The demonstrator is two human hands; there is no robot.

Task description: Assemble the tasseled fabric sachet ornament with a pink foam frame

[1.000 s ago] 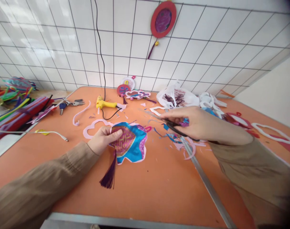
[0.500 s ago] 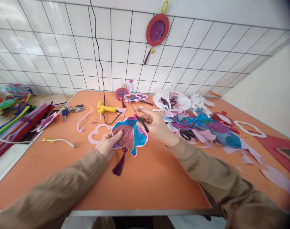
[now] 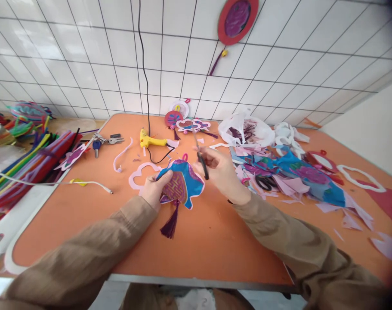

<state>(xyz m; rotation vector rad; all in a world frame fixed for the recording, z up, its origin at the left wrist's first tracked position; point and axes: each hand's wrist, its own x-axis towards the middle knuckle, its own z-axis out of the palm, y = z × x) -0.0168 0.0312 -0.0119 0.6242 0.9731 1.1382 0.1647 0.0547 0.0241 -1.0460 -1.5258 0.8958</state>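
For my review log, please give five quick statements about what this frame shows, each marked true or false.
1. The left hand holds the blue patterned piece. True.
2. The yellow glue gun is in the right hand. False: it lies on the orange table; the right hand holds a black-handled tool.
3. The piece's tassel is dark purple. True.
4. The keys lie inside the plastic bag. False: they lie far to its left.
5. A red-rimmed ornament is on the tiled wall. True.
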